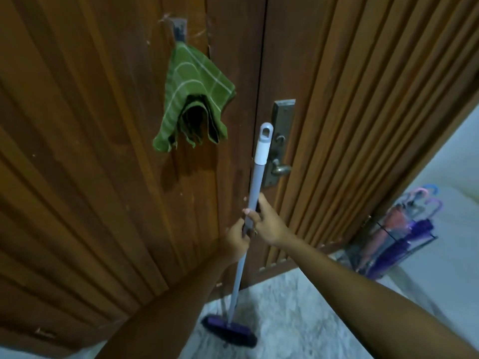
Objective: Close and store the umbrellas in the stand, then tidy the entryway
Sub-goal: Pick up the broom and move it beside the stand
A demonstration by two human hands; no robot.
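Note:
A broom [255, 182] with a grey pole, a white cap with a hanging hole and a purple head [229, 330] stands nearly upright in front of the wooden door [90, 151]. Its head rests on the floor. My left hand [237, 242] grips the pole from the left. My right hand [267, 222] grips it just above, from the right. At the right, a black wire umbrella stand [404, 244] holds several closed umbrellas [396, 229], pink and purple, with curved handles pointing up.
A green checked cloth [197, 99] hangs from a hook [179, 31] on the left door leaf. A metal lock plate with a knob [281, 151] sits on the right leaf behind the pole. Speckled grey floor [285, 307] lies below; a pale wall [453, 156] is at right.

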